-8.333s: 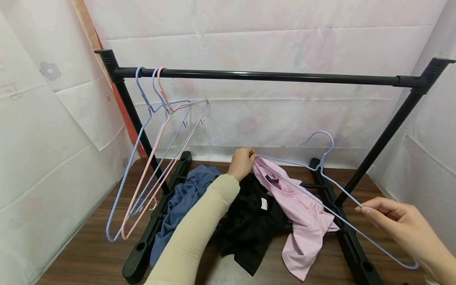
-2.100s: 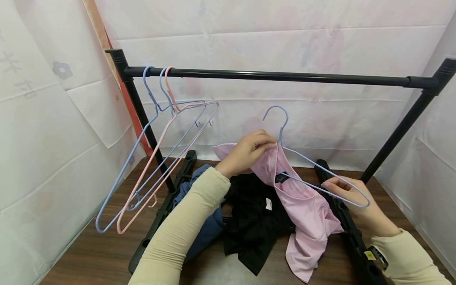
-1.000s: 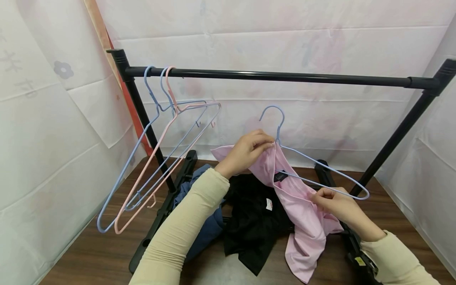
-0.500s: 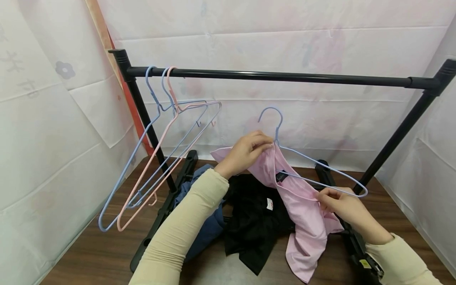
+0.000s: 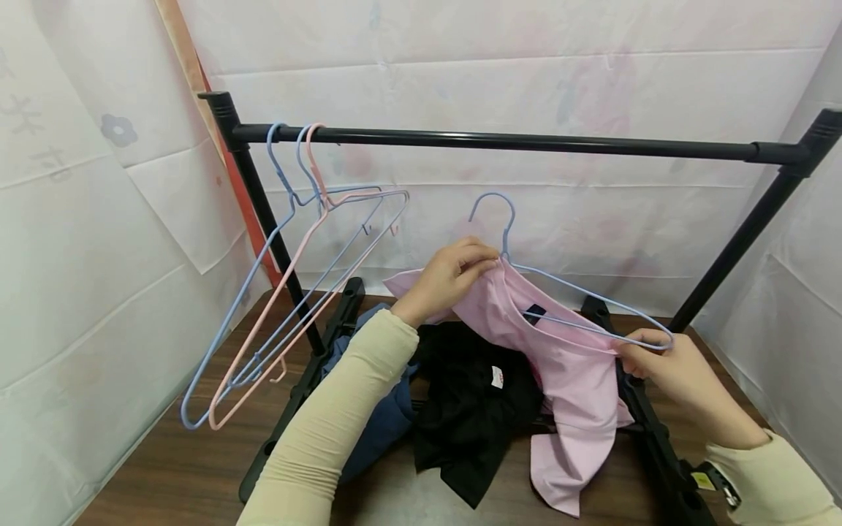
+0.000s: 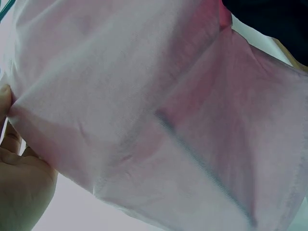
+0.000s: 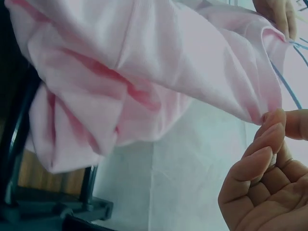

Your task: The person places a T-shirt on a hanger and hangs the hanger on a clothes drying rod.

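Observation:
My left hand pinches the neckline of a pink shirt right beside the neck of a blue clothes hanger. The hanger's left side is hidden inside the shirt; its right arm and end stick out through the neck opening. At that end, my right hand pinches the opposite edge of the neckline between thumb and fingertips, drawing it taut. In the right wrist view the shirt spans from this pinch to the left hand. Pink cloth fills most of the left wrist view.
A black rack's bar runs across the back. Two blue hangers and a pink hanger hang at its left. A black garment and a blue garment lie below, between the rack's feet on the wooden table.
Earlier the right hand held the hanger's arm. It then took the shirt's neckline and has now pulled it right and up to the hanger's end, widening the opening. The left hand shifted slightly left.

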`<action>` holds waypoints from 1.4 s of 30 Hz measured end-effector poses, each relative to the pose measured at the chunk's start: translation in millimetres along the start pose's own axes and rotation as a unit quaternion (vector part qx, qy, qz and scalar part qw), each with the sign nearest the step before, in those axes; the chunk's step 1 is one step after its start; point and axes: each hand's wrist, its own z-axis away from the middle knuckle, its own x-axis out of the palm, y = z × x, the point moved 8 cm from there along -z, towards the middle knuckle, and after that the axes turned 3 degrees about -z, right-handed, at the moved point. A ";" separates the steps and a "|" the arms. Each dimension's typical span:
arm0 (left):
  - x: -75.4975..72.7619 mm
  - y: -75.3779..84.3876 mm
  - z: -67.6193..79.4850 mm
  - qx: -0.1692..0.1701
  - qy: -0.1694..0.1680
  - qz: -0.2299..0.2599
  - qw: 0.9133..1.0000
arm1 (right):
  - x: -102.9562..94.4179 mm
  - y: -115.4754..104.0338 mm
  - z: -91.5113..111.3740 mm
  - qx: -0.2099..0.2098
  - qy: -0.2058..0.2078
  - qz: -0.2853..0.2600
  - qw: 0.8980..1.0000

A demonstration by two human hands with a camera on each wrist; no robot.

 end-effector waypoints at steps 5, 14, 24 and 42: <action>-2.8 -0.9 1.2 0.000 0.006 0.001 1.000 | -11.6 -0.9 0.1 0.006 0.005 0.024 1.000; -6.3 -5.0 2.9 -0.008 0.017 0.008 1.000 | -25.3 0.4 -0.2 0.000 0.006 -0.010 1.000; -11.2 -8.6 5.3 -0.012 0.025 0.014 1.000 | -37.4 -4.2 -1.2 -0.043 0.013 -0.024 0.999; -7.2 -7.0 7.9 0.014 0.022 -0.013 1.000 | -59.6 -24.9 -2.4 -0.007 0.043 0.029 0.999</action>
